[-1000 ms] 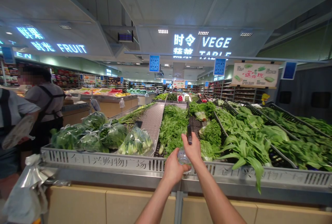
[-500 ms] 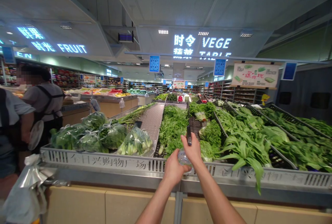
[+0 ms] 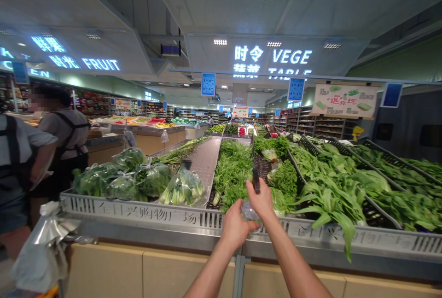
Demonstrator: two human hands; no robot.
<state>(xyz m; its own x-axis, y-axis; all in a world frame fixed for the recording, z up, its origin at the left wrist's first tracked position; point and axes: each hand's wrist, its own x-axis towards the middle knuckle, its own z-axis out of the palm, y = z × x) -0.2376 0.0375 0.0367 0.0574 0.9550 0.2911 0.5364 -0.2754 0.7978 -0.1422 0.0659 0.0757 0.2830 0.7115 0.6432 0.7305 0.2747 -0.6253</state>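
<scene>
A clear, rounded spray bottle (image 3: 249,211) with a black spray head (image 3: 256,181) is held out over the front edge of the vegetable stand. My left hand (image 3: 235,226) is closed around the left side and bottom of its body. My right hand (image 3: 261,200) grips it higher up, by the black head; its fingers are partly hidden. Just beyond my hands, feathery greens (image 3: 235,162) lie on the left and curly lettuce (image 3: 283,177) on the right.
A grey slotted rail (image 3: 138,213) edges the stand in front. Bagged greens (image 3: 155,182) lie to the left, and long leafy greens (image 3: 333,187) overhang the rail on the right. Two people, one a person in a strapped apron (image 3: 65,134), stand at far left above a plastic bag (image 3: 37,256).
The whole scene has shifted slightly right in view. My hands keep the same grip on the spray bottle. The people at the left have moved a little.
</scene>
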